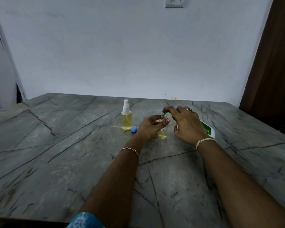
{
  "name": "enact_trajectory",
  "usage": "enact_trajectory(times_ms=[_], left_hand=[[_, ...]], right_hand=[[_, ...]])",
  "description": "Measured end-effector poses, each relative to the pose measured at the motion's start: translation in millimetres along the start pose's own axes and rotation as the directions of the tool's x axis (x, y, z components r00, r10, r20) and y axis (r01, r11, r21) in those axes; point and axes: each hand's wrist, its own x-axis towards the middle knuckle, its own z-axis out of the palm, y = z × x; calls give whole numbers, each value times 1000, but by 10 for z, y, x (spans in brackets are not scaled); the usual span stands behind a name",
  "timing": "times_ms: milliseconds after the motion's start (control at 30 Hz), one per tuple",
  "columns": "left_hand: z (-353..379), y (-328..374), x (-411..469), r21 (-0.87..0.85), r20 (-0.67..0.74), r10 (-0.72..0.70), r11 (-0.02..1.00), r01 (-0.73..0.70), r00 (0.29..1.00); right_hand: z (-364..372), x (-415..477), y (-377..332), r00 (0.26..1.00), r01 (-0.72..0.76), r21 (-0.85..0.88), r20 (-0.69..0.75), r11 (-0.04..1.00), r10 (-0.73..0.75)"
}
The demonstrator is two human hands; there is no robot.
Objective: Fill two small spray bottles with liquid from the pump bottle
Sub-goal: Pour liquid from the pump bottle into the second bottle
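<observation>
Two small spray bottles on the grey veined desk [56, 145]. Capped spray bottle [126, 119], nearly full of yellow liquid, stands upright left of both hands. Open spray bottle [163, 134], a little yellow at the bottom, is gripped upright by the left hand [149, 127]. Right hand [187, 124] curls around the tilted pump bottle [208, 130], green spout [165, 112] at the open neck. Blue sprayer cap [134, 129] lies between the bottles.

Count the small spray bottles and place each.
2. The capped spray bottle, nearly full, stands at the left. The uncapped spray bottle is held by the left hand under the nozzle of the pump bottle. None seems hidden.
</observation>
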Motion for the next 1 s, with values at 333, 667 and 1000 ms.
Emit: enact_trajectory(times_ms=[333, 667, 1000], left_hand=[[-1, 5, -11, 14, 1, -8, 1000, 8, 1000], [7, -16, 18, 161, -8, 77, 984, -75, 997], [4, -25, 1, 213, -1, 100, 972, -97, 995]], right_hand=[[-39, -20, 10, 999, -11, 13, 41, 1000, 10], [-29, -39, 13, 999, -1, -34, 35, 999, 2], [-9, -9, -20, 1000, -20, -14, 12, 1000, 20]])
